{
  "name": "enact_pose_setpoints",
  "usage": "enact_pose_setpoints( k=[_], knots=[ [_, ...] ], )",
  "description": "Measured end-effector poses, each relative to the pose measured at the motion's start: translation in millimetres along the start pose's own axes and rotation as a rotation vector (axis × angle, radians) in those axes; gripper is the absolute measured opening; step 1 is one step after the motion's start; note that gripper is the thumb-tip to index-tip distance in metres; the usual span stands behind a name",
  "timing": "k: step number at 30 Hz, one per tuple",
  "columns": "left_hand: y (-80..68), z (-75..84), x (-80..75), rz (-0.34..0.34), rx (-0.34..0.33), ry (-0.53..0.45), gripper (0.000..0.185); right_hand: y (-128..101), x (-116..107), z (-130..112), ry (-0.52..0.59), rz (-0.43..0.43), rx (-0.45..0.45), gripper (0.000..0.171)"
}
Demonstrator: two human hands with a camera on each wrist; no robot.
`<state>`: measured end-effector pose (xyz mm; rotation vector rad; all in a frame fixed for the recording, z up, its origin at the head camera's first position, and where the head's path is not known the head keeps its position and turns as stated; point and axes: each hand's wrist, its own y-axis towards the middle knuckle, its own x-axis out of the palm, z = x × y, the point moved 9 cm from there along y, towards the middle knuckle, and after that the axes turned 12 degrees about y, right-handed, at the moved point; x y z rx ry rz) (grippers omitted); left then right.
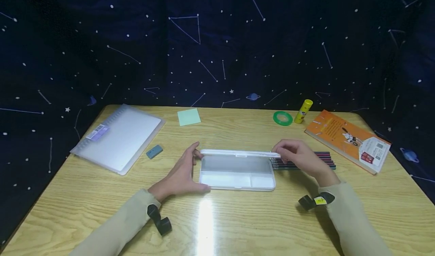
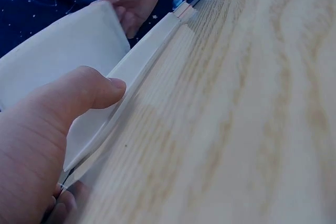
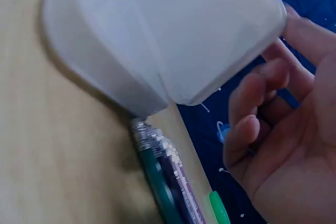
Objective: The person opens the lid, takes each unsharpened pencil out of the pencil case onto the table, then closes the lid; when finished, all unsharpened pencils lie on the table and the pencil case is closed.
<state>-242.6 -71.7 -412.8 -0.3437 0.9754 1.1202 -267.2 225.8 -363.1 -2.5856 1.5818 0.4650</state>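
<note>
A white plastic pencil case (image 1: 225, 179) lies on the table with its hinged lid (image 1: 238, 153) partly raised. Shallow compartments show inside it, and I see nothing in them. My left hand (image 1: 181, 173) grips the case's left end, thumb on the near edge and fingers round the far side. At the lid's right corner, my right hand (image 1: 297, 154) pinches the edge; its other fingers curl loosely in the right wrist view. Several dark pencils (image 3: 163, 171) lie right beside the case, partly hidden beneath the right hand in the head view.
A blue eraser (image 1: 154, 151) and a translucent ring-bound notebook (image 1: 125, 135) lie to the left. Behind are a pale green sticky note (image 1: 188, 117), green tape roll (image 1: 283, 118) and upright yellow glue stick (image 1: 303, 111). An orange book (image 1: 346, 139) lies at the right.
</note>
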Motion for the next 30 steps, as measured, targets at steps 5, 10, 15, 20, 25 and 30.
enact_pose_setpoints(
  k=[5, 10, 15, 20, 25, 30],
  knots=[
    [-0.1, -0.1, -0.2, 0.008, 0.005, 0.003, 0.131, -12, 21, 6, -0.155, -0.129, 0.006, 0.02],
    [-0.5, 4.1, -1.1, 0.013, 0.073, 0.072, 0.121, -14, 33, 11, -0.28, -0.145, 0.062, 0.039],
    [-1.5, 10.2, -3.6, 0.028, 0.148, 0.104, 0.1, -15, 34, 13, -0.298, -0.137, 0.065, 0.041],
    [-1.6, 9.5, -5.4, 0.016, 0.121, 0.062, 0.09, -14, 35, 13, -0.304, -0.13, 0.054, 0.041],
    [-2.8, 7.5, -4.6, 0.004, 0.09, 0.063, 0.093, -15, 37, 12, -0.302, -0.138, 0.057, 0.042],
    [-3.7, 5.5, -5.1, -0.005, 0.079, 0.038, 0.092, -12, 38, 7, -0.31, -0.152, 0.053, 0.042]
  ],
)
